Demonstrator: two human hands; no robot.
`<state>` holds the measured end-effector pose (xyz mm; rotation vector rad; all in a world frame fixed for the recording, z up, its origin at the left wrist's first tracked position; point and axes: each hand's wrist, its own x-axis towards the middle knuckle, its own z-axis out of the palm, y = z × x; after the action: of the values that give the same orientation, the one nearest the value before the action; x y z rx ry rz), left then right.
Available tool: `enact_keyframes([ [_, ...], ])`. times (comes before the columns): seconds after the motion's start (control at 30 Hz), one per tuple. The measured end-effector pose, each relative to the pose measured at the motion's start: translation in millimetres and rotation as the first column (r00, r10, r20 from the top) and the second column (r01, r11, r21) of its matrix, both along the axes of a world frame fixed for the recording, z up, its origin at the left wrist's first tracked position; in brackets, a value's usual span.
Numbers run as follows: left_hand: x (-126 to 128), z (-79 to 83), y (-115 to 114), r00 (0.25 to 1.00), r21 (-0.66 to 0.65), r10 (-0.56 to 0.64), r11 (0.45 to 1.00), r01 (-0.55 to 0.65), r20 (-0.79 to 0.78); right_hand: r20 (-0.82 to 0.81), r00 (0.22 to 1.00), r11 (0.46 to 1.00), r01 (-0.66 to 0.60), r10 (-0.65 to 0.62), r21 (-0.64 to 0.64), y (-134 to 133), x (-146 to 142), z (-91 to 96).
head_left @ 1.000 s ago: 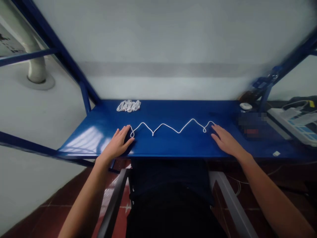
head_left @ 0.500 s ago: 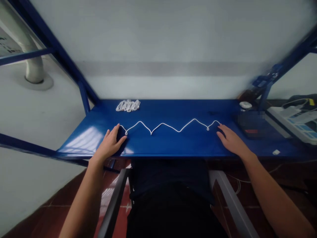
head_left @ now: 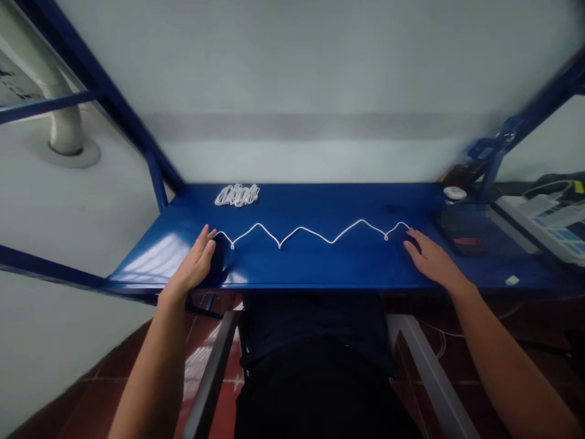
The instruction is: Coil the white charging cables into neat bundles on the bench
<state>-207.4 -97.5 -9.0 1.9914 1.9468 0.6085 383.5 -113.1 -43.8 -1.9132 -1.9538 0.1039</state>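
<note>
A thin white cable (head_left: 300, 228) stretches in a zigzag across the blue table (head_left: 311, 268), with a tiny loop at a bend near each end. At its left end, my left hand (head_left: 196, 259) rests beside the cable with fingers extended and the thumb near them. Whether those fingertips touch the cable end I cannot tell. My right hand (head_left: 429, 256) has its fingertips at the right end of the cable, fingers stretched and thumb apart. Behind the zigzag, towards the left, lies a bunch of coiled white cables (head_left: 237, 195).
To the right are a dark flat object (head_left: 466, 231), a round white item (head_left: 454, 194) and a small white piece (head_left: 512, 280). A white power strip (head_left: 543, 222) stands farther right. Blue frame posts (head_left: 158, 180) rise at the table's sides, before a pale wall.
My left hand has shifted left and turned, its thumb drawing nearer the fingers, baring more of the cable's left end. The right hand has barely moved, and the cable keeps its zigzag.
</note>
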Motion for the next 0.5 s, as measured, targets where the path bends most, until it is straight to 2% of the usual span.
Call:
enact_keyframes([
  [0.17,17.8,-6.7,12.8,0.994,-0.004,-0.069,0.998,0.069,-0.089,-0.013,0.999,0.998,-0.048,0.048,0.029,5.6,-18.0,14.7],
  [0.33,60.1,-5.4,25.0,0.985,0.018,-0.149,0.988,0.151,-0.089,-0.042,0.99,0.991,-0.131,0.132,0.04,26.1,-55.0,28.4],
  [0.5,105.0,1.8,30.3,0.98,0.003,-0.183,0.983,0.184,-0.079,-0.016,0.991,0.99,-0.132,0.133,0.052,41.9,-106.0,31.9],
])
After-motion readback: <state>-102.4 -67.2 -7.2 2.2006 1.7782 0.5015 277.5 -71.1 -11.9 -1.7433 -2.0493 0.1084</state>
